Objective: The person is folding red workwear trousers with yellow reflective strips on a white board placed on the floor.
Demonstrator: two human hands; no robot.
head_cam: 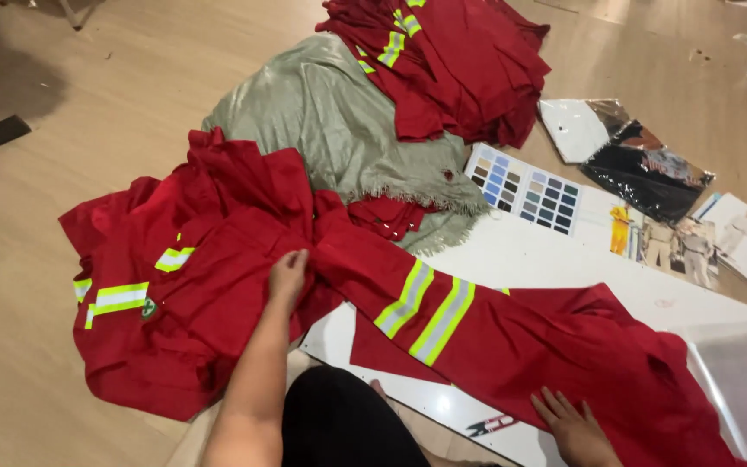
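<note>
- Head view: left hand [288,275] pinches the red work suit [347,303] at its middle, on the white board [546,259].
- Right hand [574,425] lies flat and open on its leg end.
- Pull gently, keep the striped leg smooth on the board.

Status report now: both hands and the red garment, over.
Left hand pinching red garment at its bunched middle. Right hand flat on its lower edge. Small snips lying on white board nearby.

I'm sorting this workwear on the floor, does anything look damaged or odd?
Yes: the grey-green cloth has a frayed lower edge and a small dark red spot near that edge. The red garment under the left hand and right hand is just rumpled.
</note>
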